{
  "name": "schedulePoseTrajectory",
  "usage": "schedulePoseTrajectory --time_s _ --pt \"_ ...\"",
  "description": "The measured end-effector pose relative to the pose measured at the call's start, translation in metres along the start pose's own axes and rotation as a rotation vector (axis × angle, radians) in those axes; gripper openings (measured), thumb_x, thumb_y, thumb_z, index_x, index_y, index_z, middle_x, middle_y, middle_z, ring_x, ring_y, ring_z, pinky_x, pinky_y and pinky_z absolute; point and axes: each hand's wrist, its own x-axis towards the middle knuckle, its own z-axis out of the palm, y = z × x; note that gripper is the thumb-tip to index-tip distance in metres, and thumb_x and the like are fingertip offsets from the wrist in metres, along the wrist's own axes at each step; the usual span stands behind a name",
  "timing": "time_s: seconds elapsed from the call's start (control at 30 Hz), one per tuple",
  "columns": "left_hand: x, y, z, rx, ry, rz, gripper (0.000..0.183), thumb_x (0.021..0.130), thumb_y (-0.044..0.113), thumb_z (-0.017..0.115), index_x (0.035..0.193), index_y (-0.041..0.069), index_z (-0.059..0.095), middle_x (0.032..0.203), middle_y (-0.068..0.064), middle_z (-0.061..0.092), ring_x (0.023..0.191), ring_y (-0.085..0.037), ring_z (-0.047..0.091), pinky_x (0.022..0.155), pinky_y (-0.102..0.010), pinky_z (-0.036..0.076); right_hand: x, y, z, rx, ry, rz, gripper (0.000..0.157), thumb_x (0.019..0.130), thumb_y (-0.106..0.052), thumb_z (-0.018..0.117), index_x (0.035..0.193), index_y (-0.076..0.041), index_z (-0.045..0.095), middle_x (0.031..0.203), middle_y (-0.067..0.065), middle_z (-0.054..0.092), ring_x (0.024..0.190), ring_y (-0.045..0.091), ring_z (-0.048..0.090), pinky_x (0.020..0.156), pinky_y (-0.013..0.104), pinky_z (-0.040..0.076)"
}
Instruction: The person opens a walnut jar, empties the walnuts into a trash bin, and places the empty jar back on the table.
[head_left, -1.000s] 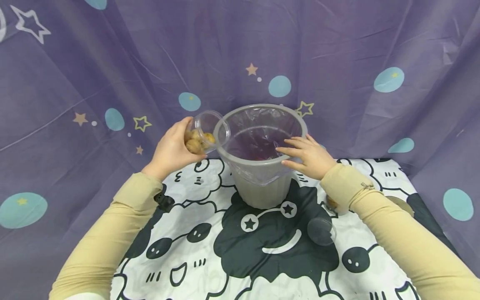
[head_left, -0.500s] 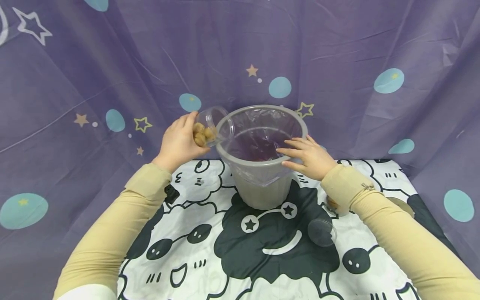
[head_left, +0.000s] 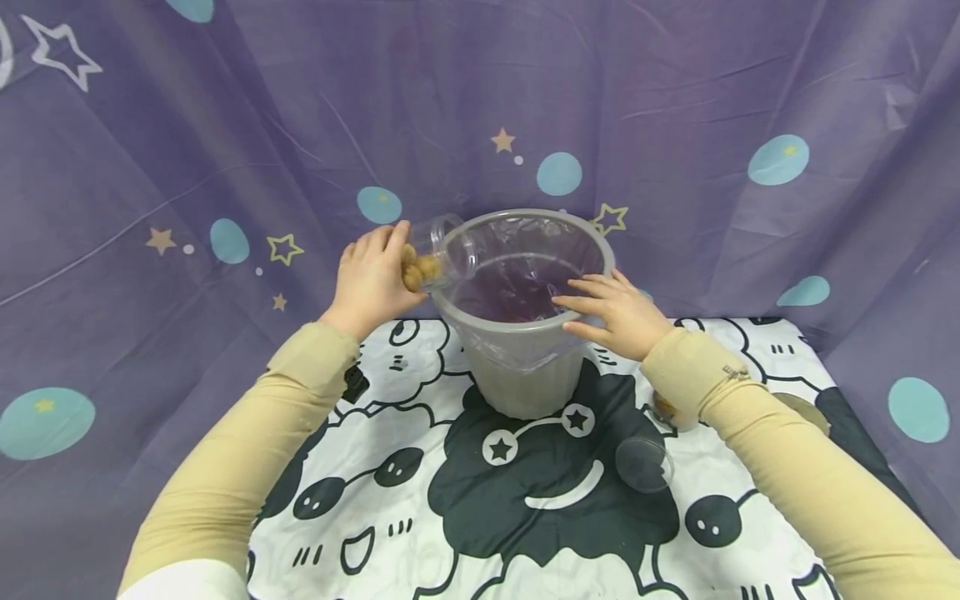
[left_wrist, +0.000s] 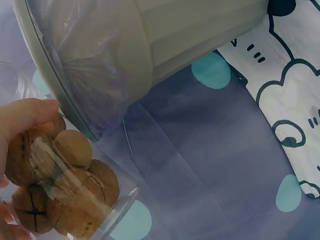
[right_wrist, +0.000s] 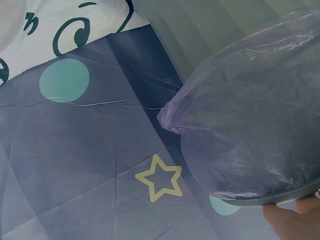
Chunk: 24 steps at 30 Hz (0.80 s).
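Note:
In the head view my left hand (head_left: 372, 275) grips a clear plastic jar (head_left: 454, 247), tipped on its side with its mouth over the left rim of a grey trash bin (head_left: 517, 379). Round brown nut-like pieces (left_wrist: 75, 187) lie inside the jar, some with dark cracks and one with a cross-shaped slit. A thin clear bag (head_left: 525, 354) lines the bin and folds down outside its rim. My right hand (head_left: 618, 317) rests at the bin's right rim, fingers extended over the edge. In the right wrist view its fingertips (right_wrist: 280, 217) touch the rim.
A clear round lid (head_left: 645, 464) lies on the black-and-white cartoon cloth (head_left: 375, 500). Another container with orange-brown contents (head_left: 666, 408) stands partly behind my right forearm, near a tan round object (head_left: 801, 410). A purple curtain (head_left: 450, 100) hangs close behind the bin.
My left hand has moved right with the jar, bringing its mouth farther over the rim and tilting it more. My right hand stays at the rim.

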Motion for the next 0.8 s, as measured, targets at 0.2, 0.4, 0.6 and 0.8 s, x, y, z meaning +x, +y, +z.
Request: schedulePoseTrajectory --time_s 0.2,0.4,0.6,0.8 --pt "0.0040 0.0009 0.0014 0.063 -0.016 0.035 0.095 0.062 0.034 0.085 0.138 0.006 0.036 0.128 -0.023 0.049 0.119 -0.043 0.047 0.100 -0.059 0.037 0.0000 -0.0011 -0.0009 0.011 -0.008 0.010 0.045 0.092 -0.038 0.059 0.133 -0.019 0.057 0.141 0.016 0.047 0.134 0.036 0.037 0.113 0.061 0.013" --pt "0.0049 0.0012 0.0004 0.088 -0.012 0.075 0.090 0.063 0.031 0.084 0.135 0.006 0.037 0.125 -0.022 0.049 0.118 -0.043 0.047 0.099 -0.062 0.035 0.0001 -0.0017 -0.0003 0.010 -0.003 0.010 0.045 0.092 -0.038 0.059 0.132 -0.020 0.057 0.141 0.016 0.048 0.134 0.036 0.037 0.113 0.061 0.013" --pt "0.0063 0.0033 -0.0016 0.145 0.000 0.144 0.087 0.064 0.026 0.083 0.136 0.008 0.039 0.125 -0.022 0.050 0.118 -0.043 0.047 0.099 -0.066 0.034 -0.0001 -0.0004 0.0013 0.011 0.002 0.006 0.045 0.092 -0.038 0.059 0.132 -0.019 0.058 0.141 0.016 0.048 0.133 0.036 0.038 0.113 0.061 0.013" --pt "0.0078 0.0042 -0.0018 0.175 0.016 0.181 0.086 0.062 0.022 0.084 0.136 0.008 0.041 0.128 -0.023 0.050 0.118 -0.043 0.047 0.099 -0.067 0.034 -0.0001 -0.0003 0.0014 0.012 0.010 -0.004 0.045 0.092 -0.037 0.060 0.132 -0.019 0.058 0.141 0.016 0.048 0.133 0.036 0.038 0.113 0.062 0.013"
